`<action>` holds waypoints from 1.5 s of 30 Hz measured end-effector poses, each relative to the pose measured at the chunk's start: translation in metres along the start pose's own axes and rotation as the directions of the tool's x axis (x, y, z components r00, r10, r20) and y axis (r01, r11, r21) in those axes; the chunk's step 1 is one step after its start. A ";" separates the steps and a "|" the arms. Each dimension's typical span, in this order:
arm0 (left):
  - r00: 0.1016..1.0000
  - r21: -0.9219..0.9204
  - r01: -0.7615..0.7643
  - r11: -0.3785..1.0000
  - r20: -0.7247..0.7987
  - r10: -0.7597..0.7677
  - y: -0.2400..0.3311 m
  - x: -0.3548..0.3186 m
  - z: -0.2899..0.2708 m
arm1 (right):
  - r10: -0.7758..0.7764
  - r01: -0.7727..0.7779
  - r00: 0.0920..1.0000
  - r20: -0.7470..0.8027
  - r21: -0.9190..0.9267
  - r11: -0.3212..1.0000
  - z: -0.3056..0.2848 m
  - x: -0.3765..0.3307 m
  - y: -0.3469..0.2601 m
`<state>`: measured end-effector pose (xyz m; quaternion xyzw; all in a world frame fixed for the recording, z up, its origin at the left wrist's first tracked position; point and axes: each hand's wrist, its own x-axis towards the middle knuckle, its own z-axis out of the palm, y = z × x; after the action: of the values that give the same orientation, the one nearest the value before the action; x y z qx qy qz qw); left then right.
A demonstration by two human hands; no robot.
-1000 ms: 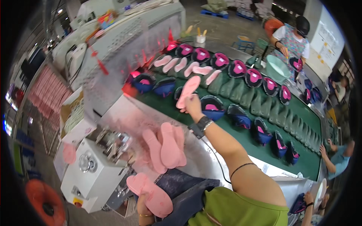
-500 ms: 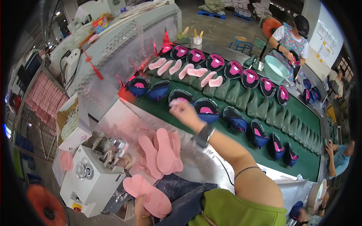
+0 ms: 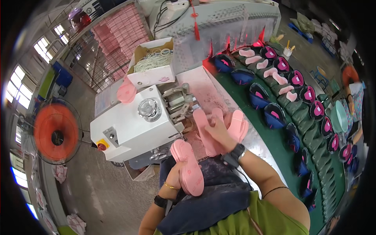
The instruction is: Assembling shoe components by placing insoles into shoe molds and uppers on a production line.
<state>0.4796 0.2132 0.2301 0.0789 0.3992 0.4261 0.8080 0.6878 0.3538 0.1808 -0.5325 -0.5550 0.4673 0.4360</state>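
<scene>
My left hand [image 3: 175, 178], with a gold bracelet at the wrist, is closed around a small stack of pink insoles [image 3: 191, 172] over my dark apron. Beyond it, more pink insoles [image 3: 201, 127] lie on the metal worktop beside the machine. My right hand [image 3: 220, 135] reaches into this group, with its fingers closed on a pink insole [image 3: 216, 114] in the middle. Another pile of pink insoles [image 3: 236, 124] lies just right of these fingers. To the left stands a white machine [image 3: 131, 121] with a round metal dial [image 3: 148, 108] and rollers.
A box of pale cords [image 3: 153, 64] stands behind the machine. An orange fan [image 3: 56, 133] is at left. On the right, a green conveyor [image 3: 270, 143] carries blue shoe uppers [image 3: 275, 116], dark green shoe lasts [image 3: 303, 117] and small pink pieces. A person [image 3: 355, 98] stands at far right.
My view has turned left. My right hand has come back from above the blue shoe uppers to the insoles on the worktop. My left hand still holds pink insoles, now more upright.
</scene>
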 end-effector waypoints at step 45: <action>0.999 0.090 0.030 0.996 0.015 -0.032 -0.034 0.014 0.013 | 0.204 -0.285 0.358 -0.911 0.102 0.953 -0.474 -0.041 0.161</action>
<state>0.5147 0.2047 0.2145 0.1121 0.4126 0.3946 0.8133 1.1847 0.3376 0.1095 -0.7924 -0.1568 0.1380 0.5731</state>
